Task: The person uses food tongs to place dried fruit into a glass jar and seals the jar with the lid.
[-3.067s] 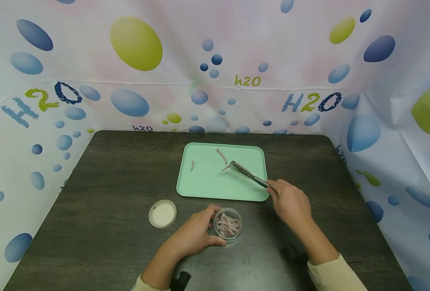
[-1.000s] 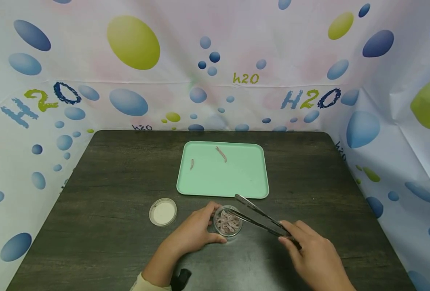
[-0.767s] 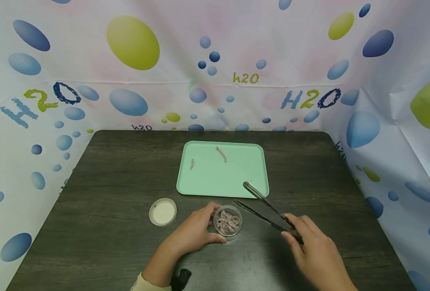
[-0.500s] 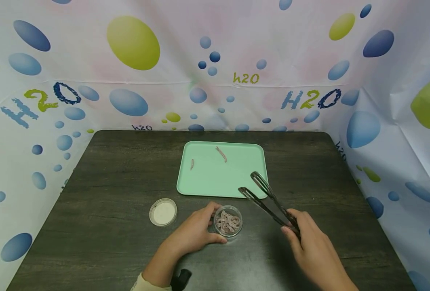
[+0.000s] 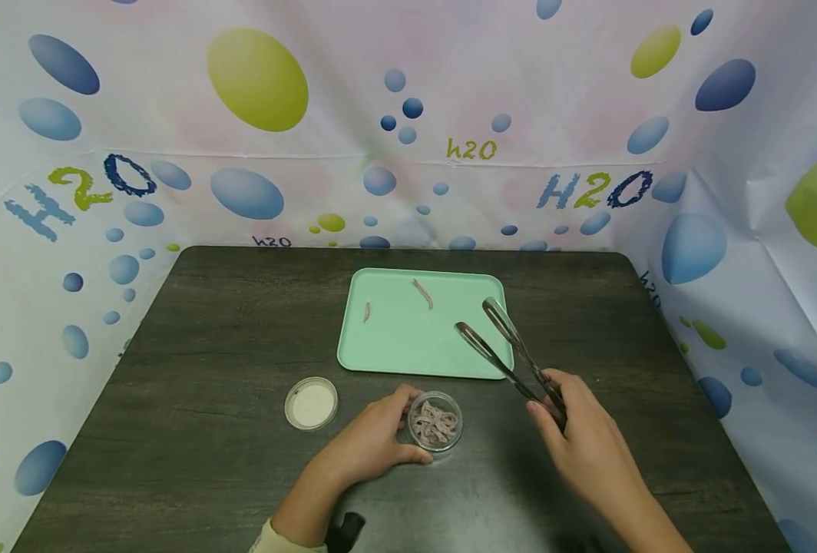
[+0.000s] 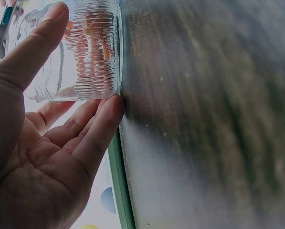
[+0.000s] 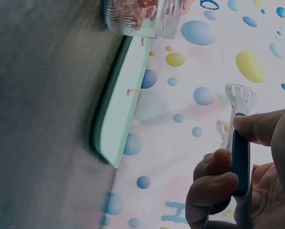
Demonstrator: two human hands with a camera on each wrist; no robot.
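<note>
My left hand [image 5: 370,436] grips a small open glass jar [image 5: 437,450] on the table, thumb and fingers around its ribbed side, as the left wrist view shows. Pale pinkish-grey strips [image 5: 434,424] lie tangled in the jar. In my right hand [image 5: 588,438] is a pair of metal tongs [image 5: 519,346], held by the dark-gripped handle [image 7: 240,157] seen in the right wrist view. The tongs' arms stand apart over the tray's right side, with nothing visible between them. On the mint-green tray [image 5: 408,346] lie a longer strip [image 5: 423,294] and a shorter strip [image 5: 367,312].
A round lid [image 5: 311,404] with a pale inside lies left of the jar. The dark wood-patterned table [image 5: 208,346] ends at a bubble-printed sheet [image 5: 353,92] behind and at the sides. A black object [image 5: 345,531] sits by my left wrist.
A third strip at the tongs' tips has left the tray. The tongs moved to the jar, opened, then went back up over the tray. My left hand stayed on the jar.
</note>
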